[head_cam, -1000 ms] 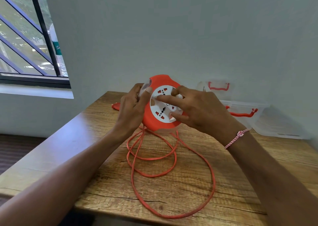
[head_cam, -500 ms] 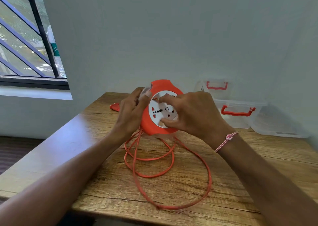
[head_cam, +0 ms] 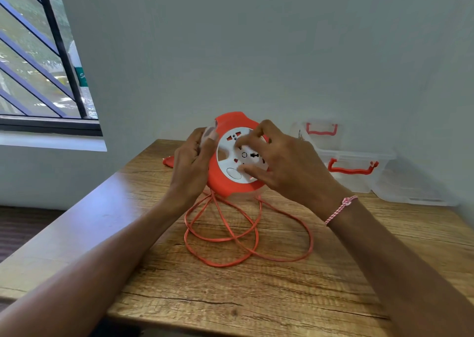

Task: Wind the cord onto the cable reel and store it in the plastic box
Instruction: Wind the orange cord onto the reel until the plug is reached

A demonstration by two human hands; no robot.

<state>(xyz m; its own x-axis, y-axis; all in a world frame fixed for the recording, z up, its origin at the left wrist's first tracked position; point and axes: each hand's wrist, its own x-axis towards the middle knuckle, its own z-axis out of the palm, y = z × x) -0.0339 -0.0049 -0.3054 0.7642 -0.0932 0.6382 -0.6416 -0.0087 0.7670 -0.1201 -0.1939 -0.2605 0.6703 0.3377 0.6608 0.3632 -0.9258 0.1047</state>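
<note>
— Hands?
— Left hand point(head_cam: 191, 167) grips the cable reel point(head_cam: 225, 182) by its left rim; right hand point(head_cam: 287, 164) curls onto its white socket face, above mid-table point(head_cam: 230, 298).
— Box?
— Plastic box point(head_cam: 359, 162) sits at the far right corner against the wall, contents unclear. Cord point(head_cam: 311, 240) loops lie smaller than a second ago.

My two arms, seen from the head camera. My left hand point(head_cam: 191, 167) and left forearm point(head_cam: 102, 254) are bare down to the lower edge of the view, as are my right hand point(head_cam: 289, 167) and right forearm point(head_cam: 400, 254). My right wrist carries a thin bracelet point(head_cam: 339, 209) of twisted pink and white thread, tied with a small pink knot point(head_cam: 346, 201).
</note>
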